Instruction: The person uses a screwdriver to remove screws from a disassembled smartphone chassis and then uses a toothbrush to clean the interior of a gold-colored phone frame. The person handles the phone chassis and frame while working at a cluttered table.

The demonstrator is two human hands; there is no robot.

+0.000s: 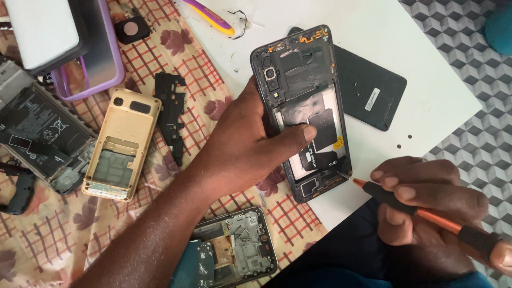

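We see a white board (426, 80) over a checked cloth (64, 234). On the board's near edge our left hand (250, 144) clasps an opened black phone (304, 106), thumb pressed across its middle. Right of that grip our right hand (426, 205) is wrapped round an orange and black screwdriver (421, 213), tip touching the phone's lower corner. Beyond the phone lies a black back cover (373, 90); left of the grip, a gold handset shell (122, 144).

A floral checked cloth (64, 234) is spread underneath; 1 white board (426, 80), 1 gold phone shell (122, 144) and opened phones are laid on it.
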